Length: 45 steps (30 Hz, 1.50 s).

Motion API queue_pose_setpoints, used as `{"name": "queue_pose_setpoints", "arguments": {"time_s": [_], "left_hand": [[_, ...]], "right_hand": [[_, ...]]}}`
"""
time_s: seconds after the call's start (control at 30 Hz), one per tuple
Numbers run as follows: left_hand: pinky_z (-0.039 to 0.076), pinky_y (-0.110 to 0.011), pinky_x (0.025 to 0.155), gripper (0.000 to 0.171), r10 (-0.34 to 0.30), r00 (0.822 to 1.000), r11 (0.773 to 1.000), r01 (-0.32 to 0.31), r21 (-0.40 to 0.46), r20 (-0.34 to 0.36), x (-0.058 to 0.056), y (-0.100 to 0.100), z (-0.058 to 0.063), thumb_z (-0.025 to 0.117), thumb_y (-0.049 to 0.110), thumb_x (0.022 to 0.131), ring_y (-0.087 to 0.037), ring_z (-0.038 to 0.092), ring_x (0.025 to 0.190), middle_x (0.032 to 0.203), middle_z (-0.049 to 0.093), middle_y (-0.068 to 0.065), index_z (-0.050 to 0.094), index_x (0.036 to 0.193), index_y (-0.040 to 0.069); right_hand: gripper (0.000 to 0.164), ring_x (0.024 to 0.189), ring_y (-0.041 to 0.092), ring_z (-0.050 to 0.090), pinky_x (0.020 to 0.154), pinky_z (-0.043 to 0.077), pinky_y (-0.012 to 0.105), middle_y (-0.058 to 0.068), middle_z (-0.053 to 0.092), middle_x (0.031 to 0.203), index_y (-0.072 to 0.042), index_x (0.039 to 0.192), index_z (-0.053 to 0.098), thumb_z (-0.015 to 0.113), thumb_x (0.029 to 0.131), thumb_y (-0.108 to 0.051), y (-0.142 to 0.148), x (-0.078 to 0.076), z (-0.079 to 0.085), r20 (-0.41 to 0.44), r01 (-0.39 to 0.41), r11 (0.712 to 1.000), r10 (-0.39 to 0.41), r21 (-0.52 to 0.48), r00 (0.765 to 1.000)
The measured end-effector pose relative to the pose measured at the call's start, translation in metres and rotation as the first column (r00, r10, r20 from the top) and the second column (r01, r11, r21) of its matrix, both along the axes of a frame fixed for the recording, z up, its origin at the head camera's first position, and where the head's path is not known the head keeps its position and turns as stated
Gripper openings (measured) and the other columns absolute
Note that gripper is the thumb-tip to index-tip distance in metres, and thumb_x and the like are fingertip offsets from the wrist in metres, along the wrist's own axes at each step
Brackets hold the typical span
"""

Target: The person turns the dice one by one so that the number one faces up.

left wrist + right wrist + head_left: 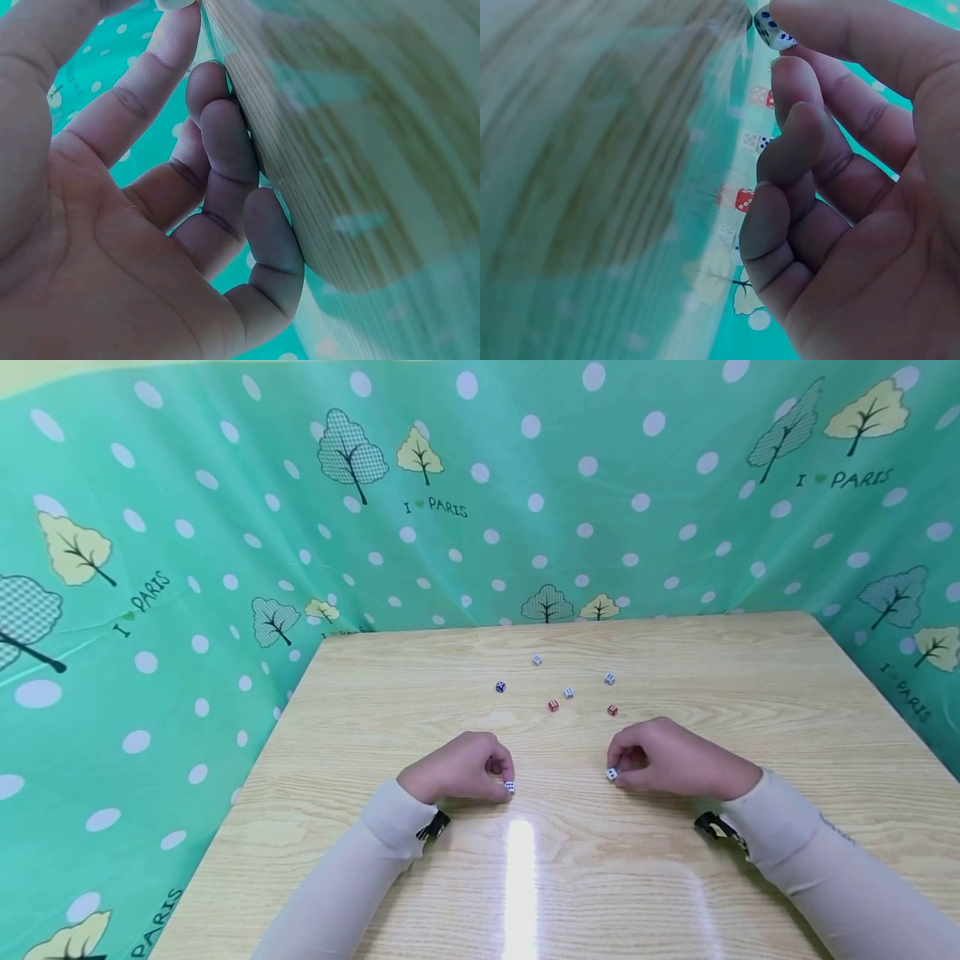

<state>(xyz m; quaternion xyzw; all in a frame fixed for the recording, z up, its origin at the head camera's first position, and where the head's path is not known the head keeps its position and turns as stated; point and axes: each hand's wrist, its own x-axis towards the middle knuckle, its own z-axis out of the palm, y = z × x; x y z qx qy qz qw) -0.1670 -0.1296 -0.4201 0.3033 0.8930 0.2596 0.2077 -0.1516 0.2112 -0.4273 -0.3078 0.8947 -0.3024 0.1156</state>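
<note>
Between thumb and forefinger my left hand (467, 768) pinches a white die (510, 787) with blue pips, low at the table. My right hand (660, 758) likewise pinches a second white die (612, 773), whose blue pips show clearly in the right wrist view, where the die (774, 30) sits at the thumb tip. The other fingers of both hands curl loosely near the wood. In the left wrist view only a sliver of the left die (175, 4) shows at the top edge. A stretch of bare table lies between the two hands.
Beyond the hands lie loose dice: a dark blue die (500, 687), a red die (553, 706), another red die (612, 710), and white dice (568, 692) farther back. The wooden table (360, 693) meets a green dotted curtain (450, 568) behind and at both sides.
</note>
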Motion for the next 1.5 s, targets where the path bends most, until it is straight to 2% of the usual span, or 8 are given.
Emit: {"name": "queue_pose_setpoints", "arguments": {"time_s": [0.23,0.8,0.97,1.1,1.27,1.5], "left_hand": [[0.047,-0.026,0.074,0.017,-0.003,1.0,1.0,0.003,-0.008,-0.014,-0.002,0.0,-0.003,0.086,0.019,0.078,-0.009,0.053,0.079,0.075,0.063,0.011,0.07,0.074,0.025],[0.046,-0.025,0.072,0.017,-0.005,1.0,1.0,0.005,-0.015,-0.018,-0.001,0.001,-0.001,0.086,0.02,0.079,-0.009,0.052,0.078,0.074,0.062,0.01,0.071,0.075,0.024],[0.046,-0.025,0.073,0.017,-0.003,1.0,1.0,0.003,-0.02,-0.014,-0.001,0.0,-0.001,0.087,0.02,0.079,-0.008,0.053,0.079,0.075,0.062,0.01,0.071,0.075,0.024],[0.046,-0.026,0.073,0.017,-0.005,1.0,1.0,0.004,-0.02,-0.015,-0.001,0.0,-0.002,0.087,0.02,0.079,-0.009,0.053,0.079,0.075,0.063,0.01,0.071,0.075,0.024],[0.047,-0.026,0.073,0.017,-0.005,1.0,1.0,0.005,-0.017,-0.014,-0.001,0.0,-0.002,0.087,0.021,0.079,-0.009,0.053,0.079,0.075,0.063,0.01,0.071,0.075,0.024],[0.047,-0.026,0.073,0.017,-0.002,1.0,1.0,0.002,-0.013,-0.012,-0.002,0.001,-0.003,0.087,0.021,0.079,-0.01,0.053,0.079,0.076,0.063,0.01,0.071,0.075,0.025]], "right_hand": [[0.016,0.069,0.007,0.055,0.062,0.048,0.023,-0.011,0.06,0.074,-0.027,0.088,0.073,0.081,0.087,-0.013,0.004,-0.002,-0.001,0.032,0.02,1.0,-0.019,0.0,0.999],[0.013,0.069,0.006,0.055,0.063,0.048,0.023,-0.012,0.061,0.074,-0.023,0.087,0.074,0.081,0.085,-0.012,0.005,-0.005,-0.005,0.009,0.019,0.999,-0.02,0.042,1.0],[0.017,0.067,0.006,0.054,0.063,0.048,0.024,-0.012,0.06,0.074,-0.026,0.088,0.07,0.086,0.084,-0.025,0.003,-0.001,-0.003,0.018,0.029,0.998,-0.03,0.057,0.999],[0.024,0.062,0.005,0.049,0.061,0.044,0.025,-0.012,0.055,0.068,-0.027,0.08,0.064,0.085,0.085,-0.038,-0.002,0.006,0.003,-0.056,0.092,0.987,-0.085,0.128,0.995],[0.033,0.06,0.005,0.046,0.058,0.04,0.027,-0.014,0.052,0.063,-0.028,0.07,0.058,0.081,0.086,-0.047,-0.009,0.013,0.005,-0.179,0.176,0.961,-0.138,0.213,0.974],[0.034,0.059,0.006,0.045,0.056,0.039,0.027,-0.014,0.05,0.062,-0.027,0.07,0.056,0.079,0.088,-0.045,-0.014,0.016,0.002,-0.241,0.195,0.951,-0.136,0.242,0.961]]}}
